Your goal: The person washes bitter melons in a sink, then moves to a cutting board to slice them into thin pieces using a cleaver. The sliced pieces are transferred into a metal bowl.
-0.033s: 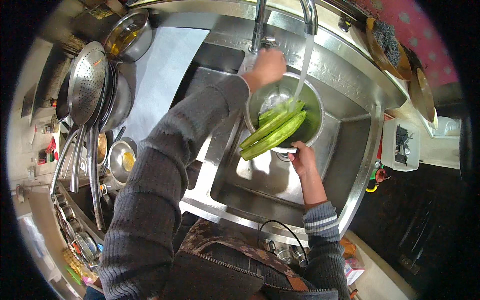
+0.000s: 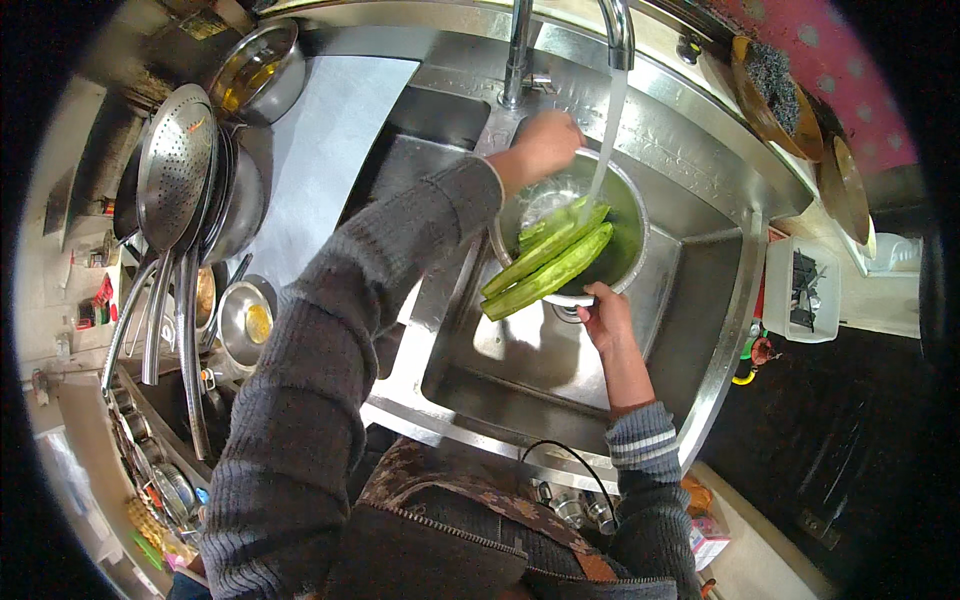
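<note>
A steel bowl stands in the steel sink, under the curved tap. A thin stream of water runs from the tap into the bowl. Several long green ridged vegetables lie in it, their ends sticking out over the left rim. My left hand reaches across and grips the bowl's far rim. My right hand holds the near rim, just below the vegetables. Grey knitted sleeves cover both forearms.
A perforated steel skimmer and ladles hang over pots on the left counter. A steel pot sits at the back left and a small steel bowl near the sink's left edge. A white container and brown plates are on the right.
</note>
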The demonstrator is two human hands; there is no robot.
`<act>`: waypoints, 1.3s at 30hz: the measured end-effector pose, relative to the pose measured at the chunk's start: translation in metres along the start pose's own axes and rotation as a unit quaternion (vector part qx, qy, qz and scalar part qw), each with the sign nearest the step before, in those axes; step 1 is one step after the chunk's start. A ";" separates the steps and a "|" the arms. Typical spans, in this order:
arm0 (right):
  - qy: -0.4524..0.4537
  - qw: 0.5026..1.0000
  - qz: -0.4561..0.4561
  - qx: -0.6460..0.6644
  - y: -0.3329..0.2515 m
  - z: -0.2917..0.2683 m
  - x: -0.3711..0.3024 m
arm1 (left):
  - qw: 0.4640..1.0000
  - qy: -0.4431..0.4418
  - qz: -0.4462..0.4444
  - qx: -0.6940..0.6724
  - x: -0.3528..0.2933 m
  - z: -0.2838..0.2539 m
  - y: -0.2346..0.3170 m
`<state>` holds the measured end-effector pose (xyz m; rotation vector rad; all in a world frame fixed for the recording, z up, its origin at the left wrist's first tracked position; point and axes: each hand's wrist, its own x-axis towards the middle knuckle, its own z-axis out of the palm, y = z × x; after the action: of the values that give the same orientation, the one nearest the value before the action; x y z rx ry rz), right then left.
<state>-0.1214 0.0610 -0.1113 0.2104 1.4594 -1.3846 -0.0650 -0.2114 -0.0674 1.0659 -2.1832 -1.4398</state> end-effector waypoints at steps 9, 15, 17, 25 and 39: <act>0.031 0.999 0.006 -0.008 -0.005 -0.017 0.007 | 0.889 -0.225 -0.164 -0.363 -0.030 0.044 0.000; 0.049 0.999 -0.007 -0.017 -0.007 -0.022 0.010 | 0.926 -0.004 -0.225 -0.305 0.024 0.010 -0.022; 0.032 0.999 -0.002 -0.017 -0.006 -0.024 0.011 | 0.885 0.047 -0.222 -0.407 0.039 -0.002 -0.021; 0.047 0.998 -0.023 0.020 -0.004 -0.038 0.021 | 0.765 0.103 -0.227 -0.594 0.052 -0.020 0.009; 0.117 0.989 -0.089 -0.023 -0.020 -0.042 -0.032 | 0.985 -0.083 -0.014 0.148 -0.067 0.081 0.025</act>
<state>-0.1449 0.1045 -0.0844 0.2245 1.7383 -1.5058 -0.0800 -0.1050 -0.0721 1.1082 -2.5721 -1.2832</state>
